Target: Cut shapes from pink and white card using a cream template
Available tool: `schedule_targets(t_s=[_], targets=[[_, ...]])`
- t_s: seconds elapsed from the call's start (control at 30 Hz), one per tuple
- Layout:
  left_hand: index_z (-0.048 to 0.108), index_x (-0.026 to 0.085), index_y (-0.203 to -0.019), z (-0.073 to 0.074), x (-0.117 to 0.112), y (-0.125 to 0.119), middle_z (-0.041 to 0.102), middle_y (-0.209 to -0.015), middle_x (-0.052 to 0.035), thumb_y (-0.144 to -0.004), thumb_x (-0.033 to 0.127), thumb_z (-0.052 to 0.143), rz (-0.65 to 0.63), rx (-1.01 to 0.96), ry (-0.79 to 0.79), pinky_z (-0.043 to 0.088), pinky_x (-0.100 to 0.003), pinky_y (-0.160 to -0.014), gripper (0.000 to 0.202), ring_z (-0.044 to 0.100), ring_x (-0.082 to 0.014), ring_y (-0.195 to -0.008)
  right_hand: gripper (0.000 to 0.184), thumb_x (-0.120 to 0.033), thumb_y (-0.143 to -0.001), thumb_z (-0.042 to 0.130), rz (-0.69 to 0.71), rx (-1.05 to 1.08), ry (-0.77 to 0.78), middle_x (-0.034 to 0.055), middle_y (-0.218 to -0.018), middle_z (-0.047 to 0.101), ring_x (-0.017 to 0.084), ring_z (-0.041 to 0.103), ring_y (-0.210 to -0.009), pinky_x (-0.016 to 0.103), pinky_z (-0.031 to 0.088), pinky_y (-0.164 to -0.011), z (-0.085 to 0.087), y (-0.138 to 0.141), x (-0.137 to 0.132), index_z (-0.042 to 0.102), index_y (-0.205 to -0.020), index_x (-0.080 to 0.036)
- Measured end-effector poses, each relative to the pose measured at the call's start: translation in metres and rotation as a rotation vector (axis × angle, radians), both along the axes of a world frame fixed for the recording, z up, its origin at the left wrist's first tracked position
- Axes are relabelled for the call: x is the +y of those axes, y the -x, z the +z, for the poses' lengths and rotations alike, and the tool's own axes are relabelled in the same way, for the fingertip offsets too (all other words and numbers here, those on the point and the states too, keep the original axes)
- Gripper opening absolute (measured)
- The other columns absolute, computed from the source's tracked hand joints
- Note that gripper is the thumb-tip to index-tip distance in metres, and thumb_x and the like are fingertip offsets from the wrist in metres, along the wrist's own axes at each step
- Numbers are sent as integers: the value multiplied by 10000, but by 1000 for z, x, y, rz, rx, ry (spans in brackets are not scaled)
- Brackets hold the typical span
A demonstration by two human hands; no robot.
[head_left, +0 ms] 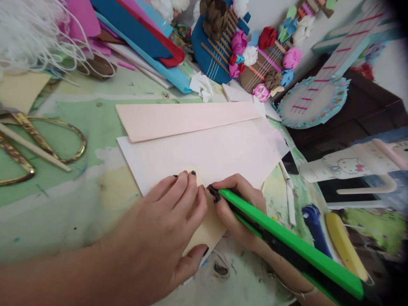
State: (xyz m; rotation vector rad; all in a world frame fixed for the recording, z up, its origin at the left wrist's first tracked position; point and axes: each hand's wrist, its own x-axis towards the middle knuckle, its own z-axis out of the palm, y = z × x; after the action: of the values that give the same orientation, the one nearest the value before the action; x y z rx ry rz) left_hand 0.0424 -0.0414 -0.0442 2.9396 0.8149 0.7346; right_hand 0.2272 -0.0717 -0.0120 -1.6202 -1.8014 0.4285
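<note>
My left hand (165,225) lies flat, fingers together, pressing a cream card template (208,231) onto a pale pink foam sheet (216,151). Beside it, my right hand (237,208) is closed round a long green utility knife (287,244), whose dark tip touches the sheet at the template's edge, right by my left fingertips. A second, narrower pink strip (188,119) lies across the sheet's far side. Most of the template is hidden under my left hand.
Large gold-handled scissors (38,142) and a wooden stick lie at the left. Stacked coloured foam sheets (143,38) and guitar-shaped crafts with paper flowers (242,46) stand at the back. A blue and a yellow tool (344,244) lie at the table's right edge.
</note>
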Motion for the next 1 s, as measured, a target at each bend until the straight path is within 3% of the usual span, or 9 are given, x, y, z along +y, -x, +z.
schedule_targets(t_s=[0.4,1.0], targets=[[610,52,-1283,-4,-1,2,585,-1345,-258,-875,572,520,-9,25,12,372,-523,-1036,667,520,-415,-1258,192,-89,-765,579,19,-4,-33,-16,-757,749,108,681,-600,204,498,-541,-4,-4,-2,608,-908,-214],[621,66,-1264,-4,0,2,598,-1324,-257,-860,567,542,-12,9,22,373,-520,-1031,648,541,-416,-1233,203,-88,-744,561,29,-33,-59,-33,-674,699,87,611,-516,204,464,-511,-5,-4,-4,599,-901,-210]])
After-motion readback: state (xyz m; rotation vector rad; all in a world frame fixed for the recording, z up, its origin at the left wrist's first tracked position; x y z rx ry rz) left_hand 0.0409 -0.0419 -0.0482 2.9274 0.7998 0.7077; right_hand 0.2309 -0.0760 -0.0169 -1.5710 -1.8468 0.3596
